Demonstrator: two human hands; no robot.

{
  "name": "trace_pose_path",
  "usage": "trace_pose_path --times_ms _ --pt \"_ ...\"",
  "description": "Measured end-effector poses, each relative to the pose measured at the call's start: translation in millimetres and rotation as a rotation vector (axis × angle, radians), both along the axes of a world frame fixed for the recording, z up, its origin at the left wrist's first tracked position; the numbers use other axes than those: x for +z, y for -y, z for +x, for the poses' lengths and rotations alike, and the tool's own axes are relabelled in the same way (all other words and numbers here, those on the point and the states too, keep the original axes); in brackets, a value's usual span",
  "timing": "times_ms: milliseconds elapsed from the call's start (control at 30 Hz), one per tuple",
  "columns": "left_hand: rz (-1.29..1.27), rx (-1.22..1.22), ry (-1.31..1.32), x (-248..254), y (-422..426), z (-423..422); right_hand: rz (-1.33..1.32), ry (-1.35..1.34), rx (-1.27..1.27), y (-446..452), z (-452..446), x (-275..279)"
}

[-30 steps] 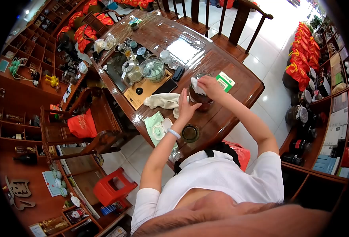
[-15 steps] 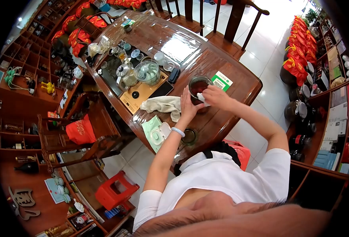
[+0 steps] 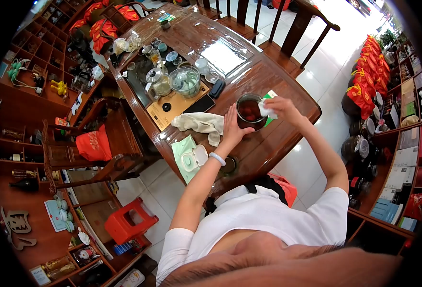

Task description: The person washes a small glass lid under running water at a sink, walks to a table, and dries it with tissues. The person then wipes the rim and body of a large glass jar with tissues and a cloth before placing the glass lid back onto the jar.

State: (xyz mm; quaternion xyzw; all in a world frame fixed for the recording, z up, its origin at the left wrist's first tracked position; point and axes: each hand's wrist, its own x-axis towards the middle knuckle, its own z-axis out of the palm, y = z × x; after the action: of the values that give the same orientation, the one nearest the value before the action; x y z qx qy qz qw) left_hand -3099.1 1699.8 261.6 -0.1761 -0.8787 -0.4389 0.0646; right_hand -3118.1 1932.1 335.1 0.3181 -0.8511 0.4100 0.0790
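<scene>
Centrally, the polished wooden table spans your view, with a wooden chair beyond its left edge. On the table's left part lies a tan board, bearing a glass bowl; a glass kettle stands just left of the bowl. A pale, crumpled cloth lies between the board and your left hand; nearer to you is a light green wipes pack, its white flap raised. The glass jar, with dark red contents, stands upright on the table's right part. Your left hand rests open against its left side, fingers extended and thumb spread. Your right hand is closed, pinching a white tissue at the jar's right rim. A green-and-white card lies right of the jar, partly hidden by your right hand and the tissue. Nearer to you sits a dark round dish. Smallest, the tissue protrudes from your right fingertips; a pale bracelet rings your left wrist.
</scene>
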Motion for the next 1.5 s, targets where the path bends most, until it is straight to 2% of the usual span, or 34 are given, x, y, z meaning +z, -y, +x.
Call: trace_pose_path --times_ms 33,100,167,233,300,367,400,467,500,567,600,633,733,767,833,900,967,1000,1033,1133,1167,1267,1367,1433,1500 --pt "0.001 -0.002 0.000 0.1 -0.4 -0.7 -0.017 0.097 -0.015 -4.2 -7.7 8.0" --pt "-0.015 -0.001 -0.006 -0.1 0.2 -0.5 -0.084 0.010 -0.091 -4.9 -32.3 23.0" --pt "-0.010 -0.006 0.000 0.1 0.9 0.3 0.061 0.069 -0.059 2.2 -54.3 34.1" --pt "-0.009 -0.013 -0.003 2.3 0.2 -0.5 0.025 0.267 0.059 20.6 -75.4 20.1" --pt "0.002 -0.003 0.023 4.6 0.1 1.1 0.331 0.159 0.242 50.3 -96.3 4.0" --pt "0.002 -0.006 0.021 -0.6 1.1 0.1 0.610 0.239 0.361 87.9 -100.0 18.9" --pt "0.006 -0.009 0.020 -1.5 1.2 -0.2 0.603 0.243 0.359 100.7 -106.1 18.6" --pt "0.005 -0.018 0.025 -2.2 1.6 -0.9 0.916 0.392 0.416 112.9 -119.5 16.9" --pt "0.010 -0.026 0.025 -1.6 2.3 -0.3 0.907 0.397 0.411 111.0 -119.4 12.4" --pt "-0.007 -0.036 0.023 0.6 2.1 -0.1 0.925 0.253 0.389 106.7 -118.6 6.1" --pt "-0.019 -0.034 0.019 2.1 2.2 -1.4 0.931 0.093 0.435 101.5 -117.1 3.9" --pt "-0.021 -0.034 0.015 3.4 1.5 -2.4 0.931 0.090 0.433 90.9 -115.9 3.4" --pt "-0.040 -0.009 0.008 4.1 1.8 0.4 0.591 0.259 0.168 60.5 -96.2 14.7" --pt "-0.053 -0.005 -0.005 3.1 2.1 0.9 0.588 0.268 0.172 57.5 -90.4 9.6" --pt "-0.068 -0.010 -0.022 2.8 0.0 -1.1 0.597 0.312 -0.120 52.2 -81.7 2.3" --pt "-0.076 -0.001 -0.039 1.7 0.8 -1.3 0.542 0.265 -0.199 49.9 -68.2 -2.2" --pt "-0.060 -0.011 -0.037 3.1 0.6 -4.1 0.487 0.329 -0.408 46.8 -52.0 -5.2" --pt "-0.043 -0.017 -0.027 3.4 0.6 -2.1 0.394 0.223 -0.502 45.9 -43.0 -19.3" --pt "-0.048 -0.012 -0.006 2.7 0.7 -0.9 0.395 0.243 -0.492 45.8 -35.7 -27.8" --pt "-0.045 -0.008 0.006 1.4 -0.4 -2.4 0.218 0.504 -0.689 54.2 -6.6 -24.5" --pt "-0.041 -0.006 0.010 0.7 -0.8 -2.5 0.217 0.516 -0.689 60.6 4.5 -22.5" --pt "-0.029 -0.015 0.003 0.9 -2.1 -1.1 -0.232 0.674 -0.776 75.6 28.8 -31.6" --pt "-0.046 -0.006 -0.051 -27.6 1.4 -12.8 -1.089 1.087 -0.583 99.3 52.1 -47.2" --pt "0.061 -0.015 -0.041 -36.5 9.0 -11.0 -1.285 1.146 -0.325 113.6 80.9 -42.3" --pt "0.071 0.029 -0.041 -28.3 21.8 15.3 -1.308 1.130 -0.314 108.5 98.8 -57.3"
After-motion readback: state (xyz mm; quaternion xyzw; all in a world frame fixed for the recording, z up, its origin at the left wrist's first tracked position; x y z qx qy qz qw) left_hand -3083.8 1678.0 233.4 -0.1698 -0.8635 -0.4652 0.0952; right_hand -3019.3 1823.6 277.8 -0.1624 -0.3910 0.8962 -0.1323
